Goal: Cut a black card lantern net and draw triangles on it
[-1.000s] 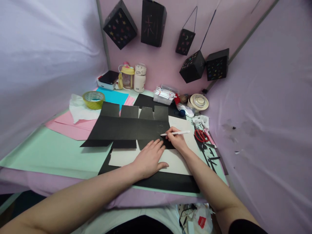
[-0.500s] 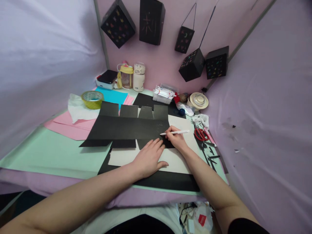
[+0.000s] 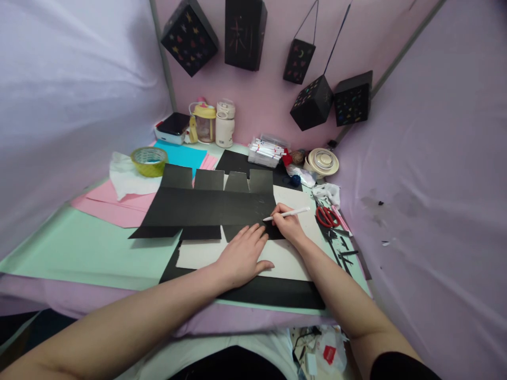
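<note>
A sheet of black card point(image 3: 198, 206), cut with tabs along its far and near edges, lies creased on the table. Flat on its near edge rests my left hand point(image 3: 243, 253), fingers stretched out. My right hand point(image 3: 285, 220) grips a white pen point(image 3: 295, 211), its tip down on the card's right part. Faint pale marks show on the card above the tip. Under the card are a white sheet point(image 3: 202, 256) and another black sheet point(image 3: 273, 294).
Red-handled scissors point(image 3: 327, 216) and black paper scraps point(image 3: 346, 256) lie at the right. Behind are a box of white pens point(image 3: 266, 153), a tape roll point(image 3: 149, 161), pink paper point(image 3: 114, 203) and a cream bottle point(image 3: 225, 126). Decorated black boxes point(image 3: 312, 103) hang on the back wall.
The pen tip has shifted slightly right and toward me on the card. My left hand stays in place.
</note>
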The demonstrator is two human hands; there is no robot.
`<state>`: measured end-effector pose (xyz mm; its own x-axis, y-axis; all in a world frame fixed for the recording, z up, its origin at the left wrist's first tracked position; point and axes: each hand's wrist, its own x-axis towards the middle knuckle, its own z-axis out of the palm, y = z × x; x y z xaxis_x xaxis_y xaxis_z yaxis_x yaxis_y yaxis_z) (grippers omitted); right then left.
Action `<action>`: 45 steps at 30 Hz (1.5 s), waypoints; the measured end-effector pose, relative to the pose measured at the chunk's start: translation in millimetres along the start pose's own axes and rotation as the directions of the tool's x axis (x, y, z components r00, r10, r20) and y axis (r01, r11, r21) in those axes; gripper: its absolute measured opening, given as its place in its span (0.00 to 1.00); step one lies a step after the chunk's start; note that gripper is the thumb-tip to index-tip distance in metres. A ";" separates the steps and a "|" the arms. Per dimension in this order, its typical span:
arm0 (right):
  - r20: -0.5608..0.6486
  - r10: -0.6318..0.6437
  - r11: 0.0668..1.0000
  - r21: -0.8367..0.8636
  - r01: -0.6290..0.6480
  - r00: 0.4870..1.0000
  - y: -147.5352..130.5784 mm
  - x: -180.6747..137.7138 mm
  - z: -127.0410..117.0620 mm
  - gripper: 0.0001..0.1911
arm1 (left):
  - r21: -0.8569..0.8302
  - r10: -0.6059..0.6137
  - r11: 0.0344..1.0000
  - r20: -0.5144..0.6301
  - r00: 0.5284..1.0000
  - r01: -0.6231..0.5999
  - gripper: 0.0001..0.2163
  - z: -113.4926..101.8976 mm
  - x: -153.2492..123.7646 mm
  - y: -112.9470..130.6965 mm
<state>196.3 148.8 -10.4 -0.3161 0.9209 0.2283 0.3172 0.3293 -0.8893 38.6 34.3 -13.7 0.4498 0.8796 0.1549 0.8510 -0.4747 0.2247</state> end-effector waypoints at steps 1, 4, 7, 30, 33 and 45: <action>-0.002 -0.001 1.000 -0.002 0.001 1.000 -0.3 -0.1 -0.2 0.07 | -0.001 0.001 1.000 -0.007 1.000 -0.001 0.31 0.2 0.0 -0.1; -0.005 -0.002 1.000 -0.011 0.002 1.000 -0.1 -0.1 -0.6 0.07 | -0.005 -0.005 1.000 0.002 1.000 0.005 0.31 0.2 0.1 -0.1; -0.007 -0.005 1.000 -0.012 0.005 1.000 1.5 -0.1 -0.6 0.07 | 0.000 -0.007 1.000 0.011 1.000 0.007 0.32 0.1 0.0 0.2; -0.017 0.054 0.997 -0.063 -0.055 0.998 -11.8 -33.1 4.6 0.05 | 0.009 0.024 1.000 -0.054 0.998 -0.023 0.35 -0.3 -2.0 -1.3; 0.010 0.046 0.997 -0.057 -0.045 0.999 -11.2 -33.1 6.4 0.05 | 0.000 0.025 1.000 -0.087 0.996 -0.025 0.35 -0.7 -1.9 -2.8; 0.022 -0.035 0.999 0.024 0.034 0.999 -15.7 -25.6 4.8 0.05 | -0.017 0.088 0.996 -0.032 0.996 -0.088 0.31 -9.4 2.4 -12.8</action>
<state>195.1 119.1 -4.2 -0.3468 0.9039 0.2503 0.2844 0.3556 -0.8903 26.2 42.2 -7.2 0.5137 0.8332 0.2046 0.8032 -0.5509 0.2266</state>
